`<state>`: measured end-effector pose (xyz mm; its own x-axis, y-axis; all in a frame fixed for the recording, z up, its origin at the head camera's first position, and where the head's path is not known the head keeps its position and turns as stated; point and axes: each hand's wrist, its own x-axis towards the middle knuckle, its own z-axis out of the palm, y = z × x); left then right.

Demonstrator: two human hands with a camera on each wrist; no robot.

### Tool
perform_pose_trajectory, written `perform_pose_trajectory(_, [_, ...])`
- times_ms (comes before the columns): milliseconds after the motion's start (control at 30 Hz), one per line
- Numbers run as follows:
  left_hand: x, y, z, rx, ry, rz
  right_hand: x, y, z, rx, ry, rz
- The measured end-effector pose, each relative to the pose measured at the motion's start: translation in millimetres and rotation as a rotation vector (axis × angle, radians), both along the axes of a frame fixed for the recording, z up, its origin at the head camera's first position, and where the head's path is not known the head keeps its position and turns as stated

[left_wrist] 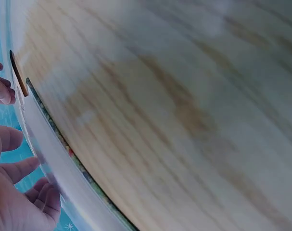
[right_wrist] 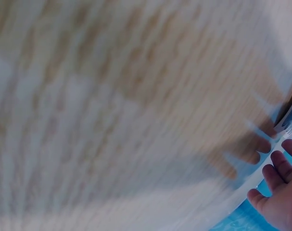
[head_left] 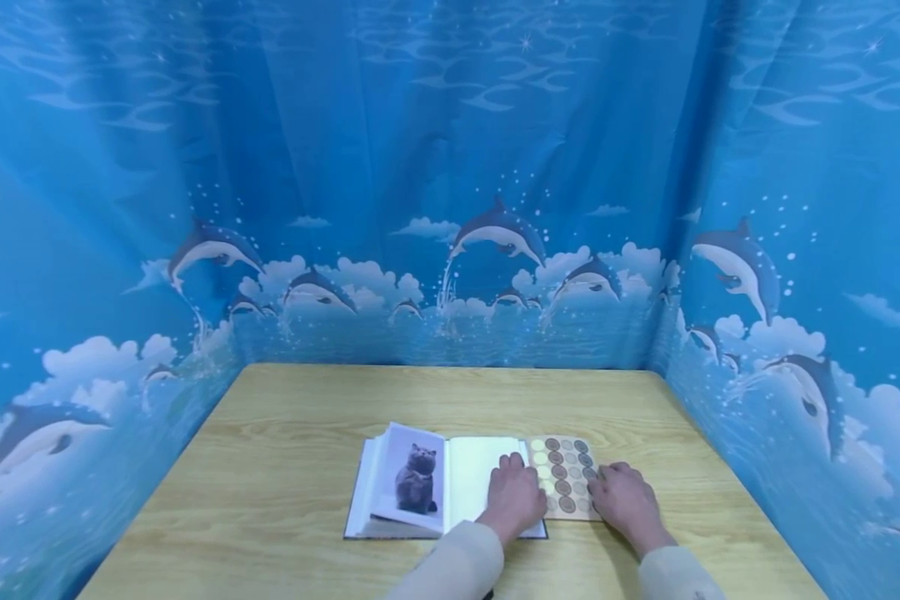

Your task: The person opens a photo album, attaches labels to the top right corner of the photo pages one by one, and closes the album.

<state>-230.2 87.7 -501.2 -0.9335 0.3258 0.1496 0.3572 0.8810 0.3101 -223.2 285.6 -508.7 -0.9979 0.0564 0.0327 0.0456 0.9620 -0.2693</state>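
An open photo album [head_left: 480, 454] lies on the table, with a cat picture [head_left: 416, 479] on its raised left leaf and a blank white page on the right. My left hand [head_left: 516, 493] is over the right page, its fingers loosely bent; in the left wrist view a fingertip meets the album's edge [left_wrist: 78, 159]. Beside the album is a thin board [head_left: 575, 475] with rows of round brown, grey and pale discs. My right hand [head_left: 626, 500] is at the board's right edge, fingers relaxed and apart in the right wrist view; whether they touch it I cannot tell.
The wood-grain table [head_left: 292, 450] extends around the album and board. Blue curtains [head_left: 390, 175] with dolphins and clouds hang behind the table and along both sides.
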Motion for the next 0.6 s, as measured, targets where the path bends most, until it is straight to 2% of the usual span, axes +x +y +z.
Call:
perform_pose_trajectory(333, [1.2,3.9,-4.0,-0.097,0.004,0.008,0.3,-0.4,-1.6,0.038,-0.008,-0.004])
perform_pose_trajectory(500, [2.6,4.9,-4.2,-0.096,-0.032,-0.002,-0.3,-1.1,-3.3,0.036,0.009,0.007])
perform_pose_trajectory(600, [4.6,5.6,-3.3,-0.069,-0.084,-0.02,0.2,-1.5,-4.0,0.012,0.034,0.017])
